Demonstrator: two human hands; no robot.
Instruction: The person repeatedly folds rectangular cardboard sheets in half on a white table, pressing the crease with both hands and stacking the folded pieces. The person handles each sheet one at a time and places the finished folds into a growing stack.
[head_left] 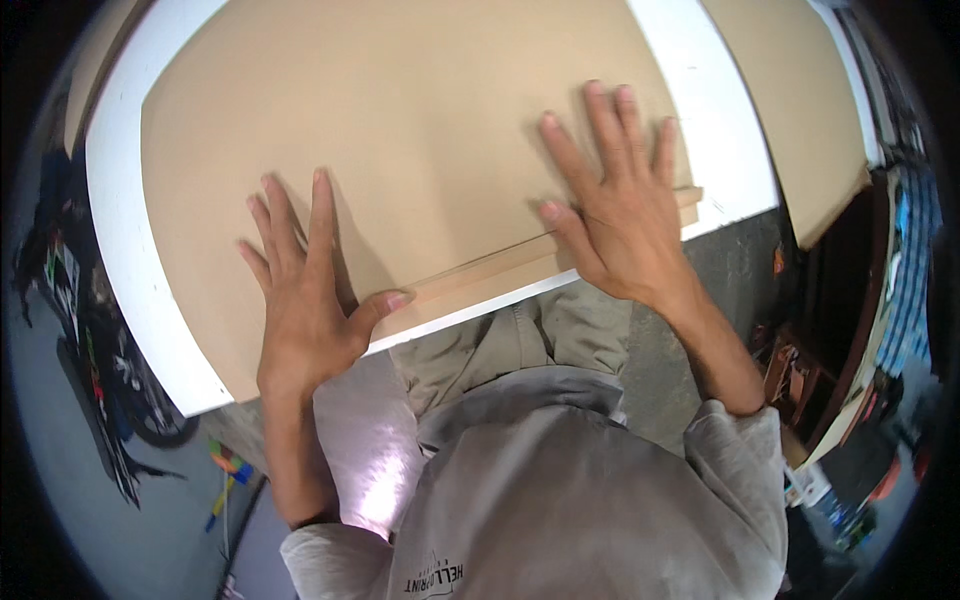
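Note:
A large tan sheet, like kraft paper or thin board, lies over a white tabletop. Along its near edge runs a narrow tan strip; whether this is a fold or a separate piece I cannot tell. My left hand rests palm down at the left part of the sheet, fingers stretched out, its thumb on the strip's left end. Farther right, my right hand presses flat with fingers spread across the sheet and over the strip. Neither hand grasps anything.
Another tan sheet lies beyond the tabletop's right side. A dark wooden cabinet with items inside stands at the right, a blue checked cloth beside it. Dark wheeled gear stands on the floor at the left.

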